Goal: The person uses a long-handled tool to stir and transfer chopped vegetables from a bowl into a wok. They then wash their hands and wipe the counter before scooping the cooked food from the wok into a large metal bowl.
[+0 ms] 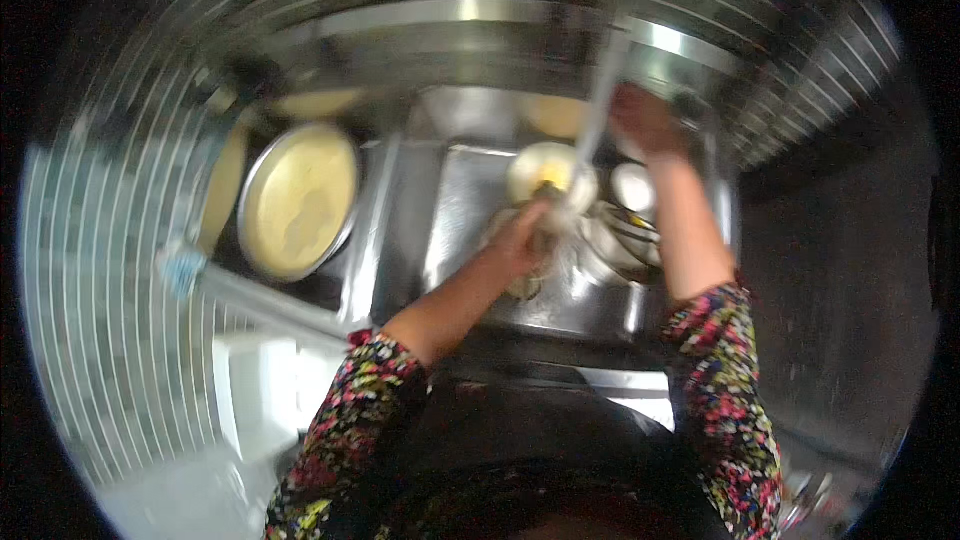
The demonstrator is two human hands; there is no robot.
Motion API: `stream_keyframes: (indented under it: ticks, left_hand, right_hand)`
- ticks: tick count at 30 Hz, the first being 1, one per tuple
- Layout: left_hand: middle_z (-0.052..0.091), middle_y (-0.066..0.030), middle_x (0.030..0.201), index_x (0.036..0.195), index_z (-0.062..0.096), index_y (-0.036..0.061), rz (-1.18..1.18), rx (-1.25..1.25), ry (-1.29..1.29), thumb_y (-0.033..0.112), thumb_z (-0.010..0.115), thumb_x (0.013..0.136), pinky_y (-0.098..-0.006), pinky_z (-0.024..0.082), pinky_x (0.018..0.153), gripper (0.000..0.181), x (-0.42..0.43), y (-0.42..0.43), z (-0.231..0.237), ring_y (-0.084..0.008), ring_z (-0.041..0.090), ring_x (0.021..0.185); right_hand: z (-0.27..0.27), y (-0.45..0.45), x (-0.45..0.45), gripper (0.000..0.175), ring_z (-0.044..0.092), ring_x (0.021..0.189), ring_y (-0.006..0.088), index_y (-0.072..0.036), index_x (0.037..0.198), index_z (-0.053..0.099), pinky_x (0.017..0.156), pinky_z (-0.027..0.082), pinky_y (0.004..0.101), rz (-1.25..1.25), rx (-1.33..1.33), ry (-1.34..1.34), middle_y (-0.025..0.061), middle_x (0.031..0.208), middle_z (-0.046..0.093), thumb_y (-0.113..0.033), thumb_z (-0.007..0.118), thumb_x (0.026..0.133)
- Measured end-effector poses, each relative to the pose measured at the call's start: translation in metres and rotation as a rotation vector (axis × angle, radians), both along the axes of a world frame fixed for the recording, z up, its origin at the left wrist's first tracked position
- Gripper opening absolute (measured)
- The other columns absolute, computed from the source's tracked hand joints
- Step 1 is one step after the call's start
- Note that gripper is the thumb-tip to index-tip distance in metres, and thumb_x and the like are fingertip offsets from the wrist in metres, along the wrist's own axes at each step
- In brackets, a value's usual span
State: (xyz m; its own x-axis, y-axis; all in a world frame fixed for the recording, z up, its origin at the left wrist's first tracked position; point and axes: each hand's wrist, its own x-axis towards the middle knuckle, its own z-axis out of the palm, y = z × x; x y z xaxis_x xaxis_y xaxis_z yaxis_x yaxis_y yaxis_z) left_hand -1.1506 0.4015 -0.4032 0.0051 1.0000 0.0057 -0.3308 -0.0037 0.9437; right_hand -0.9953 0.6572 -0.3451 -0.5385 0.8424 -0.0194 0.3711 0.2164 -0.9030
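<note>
Over a metal sink basin (454,240), my left hand (529,232) is by a pale round dish (525,172) with something yellow in it; blur hides the exact grip. Further up and to the right, my right hand (649,116) reaches past the basin's far right corner, and what it touches is not clear. Between the hands a long pale streak, perhaps a faucet spout or running water (604,82), comes down to the dish. To the right of the dish, metal vessels (615,247) and a small white round item (634,187) stand in the basin.
Left of the basin, a large round metal-rimmed pan (304,199) with a yellow inside stands on the dark counter. A tiled wall (105,277) curves round the left and back. A pale blue cloth or sponge (180,266) lies at the counter's left edge.
</note>
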Motion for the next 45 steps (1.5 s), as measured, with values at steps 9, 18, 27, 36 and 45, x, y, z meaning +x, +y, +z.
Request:
stream_keyframes:
  ticks: [9,18,27,36,45]
  left_hand:
    - [0.06,-0.0119,0.105,0.124,0.044,0.0064,0.127,0.12,0.386,0.03,0.062,0.088,-0.0356,0.046,0.094,0.046,-0.014,-0.015,-0.044,-0.0283,0.06,0.096]
    - [0.057,-0.0135,0.113,0.124,0.045,-0.002,0.375,-0.601,-0.372,0.043,0.04,0.095,-0.034,0.048,0.082,0.054,0.068,0.007,0.071,-0.0232,0.056,0.1]
    - [0.067,-0.0165,0.089,0.092,0.067,-0.0004,0.176,0.233,0.586,0.022,0.045,0.093,-0.0371,0.048,0.073,0.031,0.095,0.018,0.013,-0.027,0.062,0.079]
    - [0.062,-0.0106,0.088,0.102,0.058,0.0,0.108,0.319,0.569,0.025,0.045,0.096,-0.0342,0.049,0.067,0.029,-0.019,0.005,0.054,-0.0235,0.061,0.077]
    - [0.062,-0.0056,0.095,0.11,0.055,0.0157,0.005,-0.838,-0.005,0.036,0.05,0.09,-0.0367,0.047,0.054,0.029,-0.092,-0.027,0.001,-0.0219,0.059,0.068]
  right_hand:
    - [0.001,-0.125,-0.037,0.054,0.049,0.118,0.025,-0.006,0.13,0.047,0.104,0.034,0.0347,0.377,0.077,0.069,0.0117,0.134,0.048,-0.012,0.064,0.079]
    - [-0.023,-0.202,-0.017,0.025,0.058,0.084,0.0173,-0.002,0.091,0.058,0.076,0.047,0.0308,-0.118,0.663,-0.169,0.0093,0.082,0.062,-0.023,0.064,0.08]
    - [-0.082,-0.176,0.028,0.014,0.062,0.07,0.0246,-0.012,0.057,0.061,0.068,0.048,0.0374,-0.327,0.78,-0.798,0.0089,0.065,0.062,-0.024,0.066,0.06]
    - [0.062,-0.233,-0.037,0.022,0.054,0.079,0.0142,-0.008,0.09,0.06,0.07,0.045,0.0305,-0.277,-0.496,0.688,0.002,0.083,0.057,-0.029,0.062,0.086]
    - [0.036,-0.307,0.071,0.032,0.053,0.111,0.0312,-0.005,0.104,0.063,0.094,0.043,0.0415,-0.222,0.344,-0.663,0.0158,0.103,0.063,-0.022,0.062,0.076]
